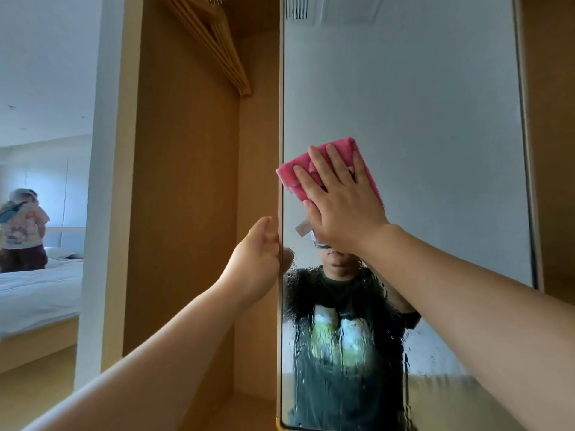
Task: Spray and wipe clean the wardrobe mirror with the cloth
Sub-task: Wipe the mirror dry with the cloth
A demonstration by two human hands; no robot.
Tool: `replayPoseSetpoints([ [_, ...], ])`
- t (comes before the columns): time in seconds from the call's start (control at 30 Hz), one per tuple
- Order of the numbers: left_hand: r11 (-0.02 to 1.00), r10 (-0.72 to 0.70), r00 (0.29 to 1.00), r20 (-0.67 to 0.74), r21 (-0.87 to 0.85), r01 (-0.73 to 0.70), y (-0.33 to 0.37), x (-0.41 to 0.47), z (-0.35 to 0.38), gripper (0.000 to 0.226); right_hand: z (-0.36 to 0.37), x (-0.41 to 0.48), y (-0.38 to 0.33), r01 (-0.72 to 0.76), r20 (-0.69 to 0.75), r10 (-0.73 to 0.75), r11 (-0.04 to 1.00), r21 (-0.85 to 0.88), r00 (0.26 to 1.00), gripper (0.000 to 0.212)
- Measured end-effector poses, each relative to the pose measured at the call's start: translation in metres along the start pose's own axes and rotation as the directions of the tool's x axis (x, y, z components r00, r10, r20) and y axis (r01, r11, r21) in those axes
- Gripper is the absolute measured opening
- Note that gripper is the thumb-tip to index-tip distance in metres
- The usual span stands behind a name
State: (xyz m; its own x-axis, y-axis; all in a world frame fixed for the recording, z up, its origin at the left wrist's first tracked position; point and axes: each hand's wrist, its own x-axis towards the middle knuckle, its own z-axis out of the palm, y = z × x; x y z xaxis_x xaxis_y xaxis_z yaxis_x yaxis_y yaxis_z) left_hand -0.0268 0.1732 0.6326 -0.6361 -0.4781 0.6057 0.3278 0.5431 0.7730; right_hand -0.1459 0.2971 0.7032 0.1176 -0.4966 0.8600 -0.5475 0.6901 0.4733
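Evidently the tall rectangular wardrobe mirror [420, 119] is sprayed already: its upper half is seen clear, its lower half beaded with running droplets [342, 353], so about half the wiping is judged left. A folded pink cloth [371, 181] is pressed to the glass near its left edge by the spread right hand [342, 206]. That edge is gripped by the curled fingers of the left hand [258, 247].

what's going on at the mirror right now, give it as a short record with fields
right hand: flat on the pink cloth, pressing it on the mirror near its left edge
left hand: grips the mirror's left edge
mirror, upper part: no droplets seen
mirror, lower part: spray droplets and runs
beside: wooden hangers inside the open wardrobe
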Motion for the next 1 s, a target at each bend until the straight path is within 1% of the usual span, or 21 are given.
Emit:
replayPoseSetpoints([
  [0.07,0.997,-0.023,0.999,0.045,0.07,0.02,-0.008,-0.01,0.0,0.068,-0.001,0.001,0.0,0.001,-0.004,-0.001,1.0,-0.016,1.0,0.061],
  [0.17,0.996,-0.031,0.996,0.085,0.088,0.023,-0.013,-0.019,0.001,0.069,0.0,0.003,0.001,0.003,-0.005,-0.003,1.0,-0.031,1.0,0.06],
  [0.33,0.999,-0.005,0.997,0.074,0.043,0.002,-0.021,-0.021,-0.001,0.074,0.002,0.001,-0.005,0.013,-0.011,-0.013,1.0,-0.028,1.0,0.058],
  [0.5,0.999,0.003,0.999,0.042,0.054,-0.005,-0.028,-0.015,-0.002,0.065,0.002,-0.011,-0.012,0.094,0.009,-0.094,0.996,0.002,0.996,0.061],
  [0.7,0.997,0.036,0.999,0.034,0.062,-0.038,-0.028,-0.018,0.001,0.061,0.007,-0.044,-0.026,0.145,0.019,-0.145,0.989,0.022,0.989,0.059],
  [0.9,0.995,0.071,0.997,0.01,0.075,-0.071,-0.026,-0.021,0.003,0.063,0.013,-0.084,-0.043,0.137,0.065,-0.138,0.99,0.019,0.988,0.069],
  [1.0,0.995,0.072,0.997,0.01,0.07,-0.073,-0.025,-0.022,0.003,0.063,0.014,-0.1,-0.05,0.125,0.065,-0.128,0.991,0.053,0.99,0.068],
])
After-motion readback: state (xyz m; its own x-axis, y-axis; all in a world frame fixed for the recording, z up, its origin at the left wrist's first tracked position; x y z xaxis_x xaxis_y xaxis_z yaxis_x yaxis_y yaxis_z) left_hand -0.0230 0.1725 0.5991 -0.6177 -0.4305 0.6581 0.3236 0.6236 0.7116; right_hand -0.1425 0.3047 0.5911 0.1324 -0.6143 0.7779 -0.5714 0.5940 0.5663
